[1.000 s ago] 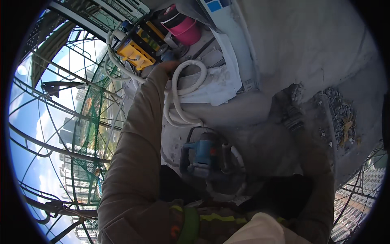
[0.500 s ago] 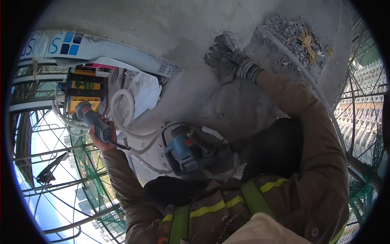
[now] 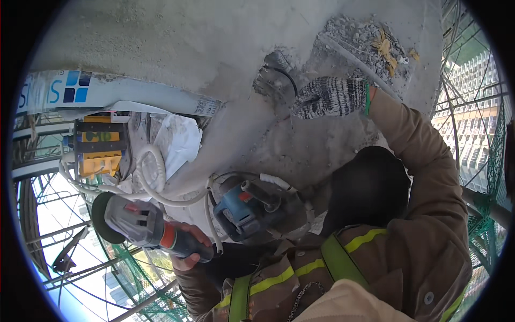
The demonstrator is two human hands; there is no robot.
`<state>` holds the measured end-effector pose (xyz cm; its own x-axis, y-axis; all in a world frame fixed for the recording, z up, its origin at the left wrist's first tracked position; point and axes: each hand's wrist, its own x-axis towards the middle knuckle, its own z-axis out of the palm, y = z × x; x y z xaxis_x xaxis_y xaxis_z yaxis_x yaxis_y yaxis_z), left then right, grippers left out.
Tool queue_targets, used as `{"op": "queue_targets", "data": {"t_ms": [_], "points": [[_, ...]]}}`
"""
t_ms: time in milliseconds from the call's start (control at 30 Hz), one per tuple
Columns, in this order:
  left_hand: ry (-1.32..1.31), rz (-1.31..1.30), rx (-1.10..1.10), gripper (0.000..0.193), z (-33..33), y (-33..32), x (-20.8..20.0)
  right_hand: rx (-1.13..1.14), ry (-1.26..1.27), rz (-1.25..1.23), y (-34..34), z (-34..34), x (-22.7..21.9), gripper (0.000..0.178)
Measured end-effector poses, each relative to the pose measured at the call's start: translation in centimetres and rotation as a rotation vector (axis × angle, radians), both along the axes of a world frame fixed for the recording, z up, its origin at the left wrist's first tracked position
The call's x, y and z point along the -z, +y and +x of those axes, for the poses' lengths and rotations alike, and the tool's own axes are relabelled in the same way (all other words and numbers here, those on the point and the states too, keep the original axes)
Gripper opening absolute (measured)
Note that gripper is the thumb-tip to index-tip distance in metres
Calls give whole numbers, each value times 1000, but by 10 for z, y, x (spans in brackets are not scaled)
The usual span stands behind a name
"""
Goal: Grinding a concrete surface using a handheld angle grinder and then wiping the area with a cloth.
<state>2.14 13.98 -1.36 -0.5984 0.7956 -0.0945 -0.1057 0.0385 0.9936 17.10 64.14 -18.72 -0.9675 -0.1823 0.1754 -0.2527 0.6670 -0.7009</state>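
Observation:
My bare left hand grips the dark body of an angle grinder, held at the lower left. Its round, dark disc faces outward to the left. My right hand, in a grey-and-black knit glove, is closed over the concrete. A black cable curves from a rough broken hollow in the concrete to the glove's fingers, where its end is hidden. Between my knees lies a blue-and-black rotary hammer with a dark side handle.
Rubble with torn yellowish scraps lies at the far right beside a pale pipe. A white corrugated hose loops left, near a yellow-and-black box. Scaffold bars and green netting edge the spot, with buildings beyond.
My left hand has brought the grinder down and nearer, turning its disc into sight. My right hand has drawn back rightward from the hollow, and the black cable now shows between them.

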Motion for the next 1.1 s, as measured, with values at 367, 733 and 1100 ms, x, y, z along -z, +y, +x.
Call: {"op": "queue_targets", "data": {"t_ms": [367,733,1100], "points": [[484,-157,417,66,85,247,72,681,-173,-1265,-117,87,-106,30],[196,-20,120,78,175,260,117,891,-34,-1285,-93,96,-85,35],[76,-3,144,65,190,281,142,682,122,165,-56,99,-44,50]]}}
